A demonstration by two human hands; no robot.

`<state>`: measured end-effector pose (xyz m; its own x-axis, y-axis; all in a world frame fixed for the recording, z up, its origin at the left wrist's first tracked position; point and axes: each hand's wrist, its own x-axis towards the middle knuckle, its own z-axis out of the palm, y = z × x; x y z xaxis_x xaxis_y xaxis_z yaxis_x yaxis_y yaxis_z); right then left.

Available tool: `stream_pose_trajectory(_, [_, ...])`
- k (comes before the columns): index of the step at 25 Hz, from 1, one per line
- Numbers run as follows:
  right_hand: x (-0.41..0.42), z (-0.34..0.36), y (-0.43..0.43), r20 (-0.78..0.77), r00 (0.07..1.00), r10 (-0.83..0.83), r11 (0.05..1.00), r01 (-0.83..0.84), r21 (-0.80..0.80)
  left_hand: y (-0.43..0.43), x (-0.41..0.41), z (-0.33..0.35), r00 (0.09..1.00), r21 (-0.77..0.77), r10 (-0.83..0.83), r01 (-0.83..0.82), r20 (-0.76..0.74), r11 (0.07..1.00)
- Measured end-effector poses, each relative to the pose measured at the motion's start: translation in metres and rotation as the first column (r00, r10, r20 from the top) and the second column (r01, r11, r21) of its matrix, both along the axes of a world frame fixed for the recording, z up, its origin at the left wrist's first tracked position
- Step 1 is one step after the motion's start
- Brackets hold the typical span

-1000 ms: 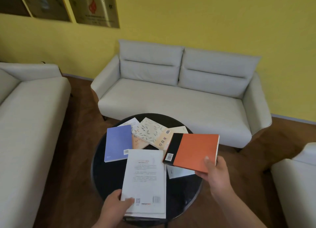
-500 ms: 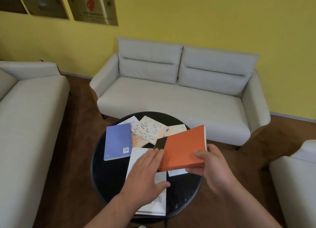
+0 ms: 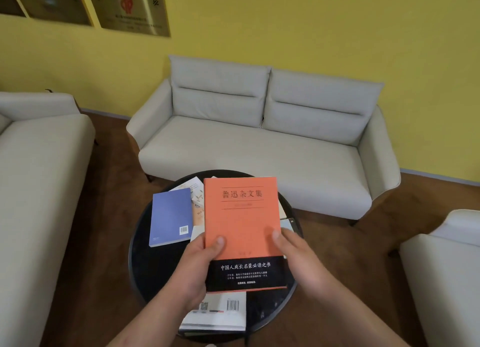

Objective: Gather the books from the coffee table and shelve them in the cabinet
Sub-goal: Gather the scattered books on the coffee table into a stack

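An orange book [image 3: 241,219] with a black band along its lower edge is held cover up above the round black coffee table [image 3: 145,263]. My left hand [image 3: 197,268] grips its left edge, thumb on the cover. My right hand [image 3: 296,253] holds the right edge, thumb on the cover too. Under it on the table lie a blue book [image 3: 170,215], a white book [image 3: 218,313] with barcodes near the front edge, and patterned books [image 3: 196,190], mostly hidden by the orange one.
A light grey two-seat sofa [image 3: 259,144] stands behind the table against the yellow wall. Another sofa [image 3: 33,180] runs along the left, and an armchair [image 3: 446,274] stands at the right. Brown floor surrounds the table. No cabinet is in view.
My left hand left the white book and took the orange book's left edge. The orange book was turned front cover up and brought toward me, held in both hands.
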<state>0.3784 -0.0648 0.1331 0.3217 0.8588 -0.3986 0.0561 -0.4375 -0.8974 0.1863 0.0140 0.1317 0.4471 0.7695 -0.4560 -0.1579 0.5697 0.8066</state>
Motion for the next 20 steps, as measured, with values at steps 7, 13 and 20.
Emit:
stream_pose_trajectory(7, [-0.045, -0.066, 0.009, 0.003, 0.999, 0.038, 0.992, -0.038, -0.123, 0.015, -0.016, -0.048, 0.801, 0.129, -0.137, 0.257, -0.583, 0.958])
stream_pose_trajectory(13, [-0.061, -0.104, -0.008, 0.297, 0.869, 0.396, 0.896, -0.294, -0.334, -0.004, -0.053, -0.085, 0.435, 0.161, -0.098, 0.519, -0.895, 0.839])
stream_pose_trajectory(20, [-0.054, -0.098, 0.003, -0.020, 0.981, 0.195, 0.938, -0.193, -0.288, 0.013, -0.066, -0.093, 0.815, -0.044, -0.241, 0.257, -0.527, 0.966])
